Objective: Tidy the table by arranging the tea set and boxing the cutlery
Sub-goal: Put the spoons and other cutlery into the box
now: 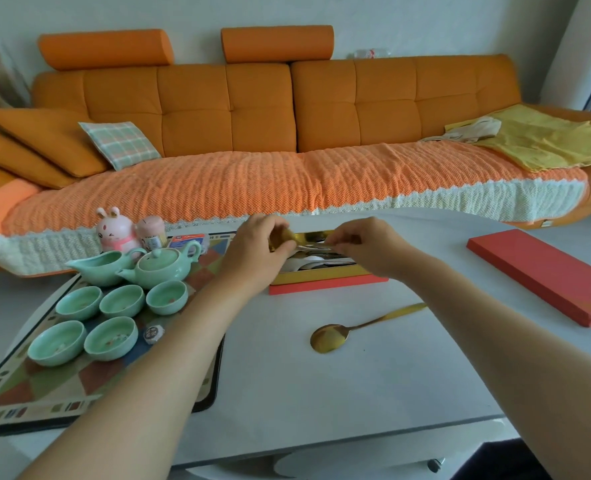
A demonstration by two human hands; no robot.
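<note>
Both hands work over the open cutlery box (325, 283) at the far side of the white table (321, 393). The left hand (257, 245) curls its fingers round the broad end of a gold utensil (279, 241), and the right hand (358, 249) pinches the slim end; which piece it is cannot be told. To seat it well, keep it level and parallel to the box's long side, lower both ends together beside the pieces already inside, and let go only once it lies flat. The gold spoon (332, 336) lies on the table nearer the person, the red lid (543, 277) off to the right, and the green teapot (162, 266) and cups (112, 336) are grouped on the mat (45, 393).
</note>
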